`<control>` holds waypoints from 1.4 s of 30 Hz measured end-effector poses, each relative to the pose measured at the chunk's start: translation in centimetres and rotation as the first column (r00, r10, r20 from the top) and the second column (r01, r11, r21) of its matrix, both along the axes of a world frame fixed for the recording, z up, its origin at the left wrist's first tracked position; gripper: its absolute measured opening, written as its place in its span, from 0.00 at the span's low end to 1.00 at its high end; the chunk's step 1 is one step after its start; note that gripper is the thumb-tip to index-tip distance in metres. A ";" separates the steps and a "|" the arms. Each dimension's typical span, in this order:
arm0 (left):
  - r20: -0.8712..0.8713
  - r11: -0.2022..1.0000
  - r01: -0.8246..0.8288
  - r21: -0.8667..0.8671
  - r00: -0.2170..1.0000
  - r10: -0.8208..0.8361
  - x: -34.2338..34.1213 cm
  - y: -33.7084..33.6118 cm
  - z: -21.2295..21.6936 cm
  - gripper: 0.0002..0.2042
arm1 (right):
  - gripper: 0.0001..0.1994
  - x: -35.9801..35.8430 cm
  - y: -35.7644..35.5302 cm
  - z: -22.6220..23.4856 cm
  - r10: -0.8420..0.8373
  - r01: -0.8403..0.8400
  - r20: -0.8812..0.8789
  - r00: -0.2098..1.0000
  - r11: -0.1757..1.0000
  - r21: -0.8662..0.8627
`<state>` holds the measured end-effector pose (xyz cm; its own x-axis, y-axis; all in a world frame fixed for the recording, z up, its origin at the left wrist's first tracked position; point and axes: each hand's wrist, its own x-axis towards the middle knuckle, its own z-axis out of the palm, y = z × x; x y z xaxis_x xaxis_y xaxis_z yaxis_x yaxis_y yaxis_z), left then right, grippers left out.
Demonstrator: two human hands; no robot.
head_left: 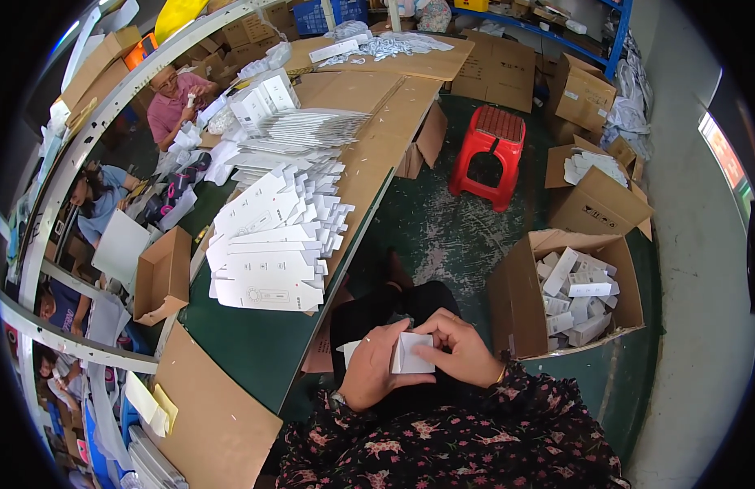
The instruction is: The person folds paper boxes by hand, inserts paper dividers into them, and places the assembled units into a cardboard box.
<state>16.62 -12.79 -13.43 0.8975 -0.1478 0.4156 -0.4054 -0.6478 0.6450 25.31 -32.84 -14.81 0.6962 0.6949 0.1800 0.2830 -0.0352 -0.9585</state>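
A small white carton (413,359) is between my two hands, above my lap. My left hand (372,368) wraps round its left side, with the thumb along the top and fingers underneath. From the right, my right hand (465,350) pinches the carton's edge, its thumb lying on the white face. Part of the carton is covered by my left hand, and a white flap sticks out beyond that hand. On the table to the left lies a fanned stack of flat white cartons (267,273), with more flat cartons (312,128) behind it.
To my right stands a cardboard box (516,306) holding several folded white cartons (585,285). A red stool (490,155) is ahead on the green floor. An open brown box (163,275) rests at the table's left. Co-workers (178,102) sit beyond a white metal frame.
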 end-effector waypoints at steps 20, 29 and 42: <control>0.101 0.888 -0.438 0.143 0.899 0.427 1.7 6.6 1.5 0.30 | 0.29 5.4 -15.3 -6.4 -0.747 0.965 -0.612 0.261 0.221 0.142; 0.027 0.738 -0.501 0.452 0.835 0.550 -0.4 15.0 4.3 0.26 | 0.21 3.8 -5.7 -6.9 -0.446 0.486 -0.562 0.697 0.870 -0.088; 0.056 0.635 -0.336 0.696 0.906 0.419 6.5 21.4 3.4 0.60 | 0.13 2.5 1.5 -6.5 -0.114 0.077 -0.402 0.908 0.991 -0.108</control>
